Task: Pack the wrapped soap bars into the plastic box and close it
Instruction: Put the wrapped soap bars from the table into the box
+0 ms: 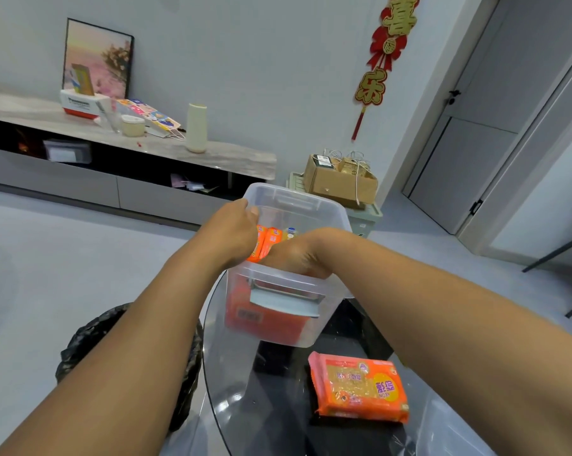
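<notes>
Reaching into the plastic box (338,212) — both hands (235,228) — label writing unreadable.

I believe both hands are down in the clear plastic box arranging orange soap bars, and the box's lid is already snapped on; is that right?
Not quite: the head view shows the clear plastic box still open, with no lid on it. The rest holds: the left hand and right hand reach in at the orange soap bars.

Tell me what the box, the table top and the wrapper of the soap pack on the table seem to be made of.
Box: clear plastic, slightly frosted; the orange packs show through its wall.
Table top: probably dark glass, glossy; it mirrors light.
Soap pack wrapper: thin shiny plastic film, printed orange, with crimped edges.
</notes>
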{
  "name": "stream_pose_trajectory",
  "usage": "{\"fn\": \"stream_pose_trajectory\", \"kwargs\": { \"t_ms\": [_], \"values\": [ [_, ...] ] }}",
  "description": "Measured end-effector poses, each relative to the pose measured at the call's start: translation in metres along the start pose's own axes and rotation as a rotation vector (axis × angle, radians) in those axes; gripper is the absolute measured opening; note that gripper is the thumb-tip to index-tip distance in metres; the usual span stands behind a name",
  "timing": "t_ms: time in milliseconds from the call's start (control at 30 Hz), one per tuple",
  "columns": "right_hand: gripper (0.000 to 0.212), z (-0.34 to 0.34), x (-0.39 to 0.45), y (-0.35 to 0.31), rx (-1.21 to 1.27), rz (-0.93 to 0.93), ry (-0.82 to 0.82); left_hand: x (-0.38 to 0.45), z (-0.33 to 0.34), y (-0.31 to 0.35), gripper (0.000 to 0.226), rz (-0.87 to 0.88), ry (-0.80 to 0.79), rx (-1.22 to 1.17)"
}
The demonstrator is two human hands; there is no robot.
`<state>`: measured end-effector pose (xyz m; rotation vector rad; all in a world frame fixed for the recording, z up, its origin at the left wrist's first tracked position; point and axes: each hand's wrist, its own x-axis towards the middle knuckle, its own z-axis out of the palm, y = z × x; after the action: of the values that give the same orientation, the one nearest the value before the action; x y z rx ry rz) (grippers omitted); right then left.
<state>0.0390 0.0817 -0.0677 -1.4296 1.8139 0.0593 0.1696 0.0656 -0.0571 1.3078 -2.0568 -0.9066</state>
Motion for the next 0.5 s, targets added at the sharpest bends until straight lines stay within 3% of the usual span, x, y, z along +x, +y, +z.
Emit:
{"fn": "stream_pose_trajectory", "kwargs": {
  "t_ms": [200,333,500],
  "values": [
    [0.035,-0.041,-0.063,0.008,0.090,-0.194,0.343,0.006,0.004,-0.004,0.048,0.007,0.020,0.156],
    [0.024,-0.051,-0.101,0.027,0.017,-0.253,0.533,0.007,0.008,-0.005,0.054,0.143,0.014,0.248],
    [0.037,-0.039,-0.123,0.061,-0.076,-0.171,0.703,0.002,0.001,-0.003,0.063,0.112,-0.057,0.230]
  ]
}}
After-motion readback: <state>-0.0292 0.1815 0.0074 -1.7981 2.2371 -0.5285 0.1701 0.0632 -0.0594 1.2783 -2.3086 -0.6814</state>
